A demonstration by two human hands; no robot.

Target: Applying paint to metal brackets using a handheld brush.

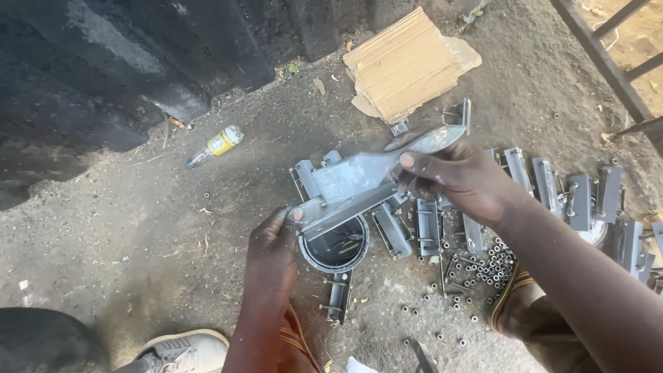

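Now we grip a grey metal bracket (349, 207) at its lower end with our left hand (276, 242), centre frame, just above a round paint can (336, 250) on the dirt ground (138, 228). Our right hand (456, 176) closes around a paint-coated brush (376, 166), its bristles lying on the bracket. More grey brackets (559, 190) and loose nuts (487, 266) lie at right, with cardboard (404, 62) at the top.

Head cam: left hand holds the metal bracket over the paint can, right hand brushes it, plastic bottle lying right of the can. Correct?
Not quite. The head view shows the plastic bottle lying to the left of the paint can, not the right. The rest holds: left hand holds the metal bracket, right hand works the brush.
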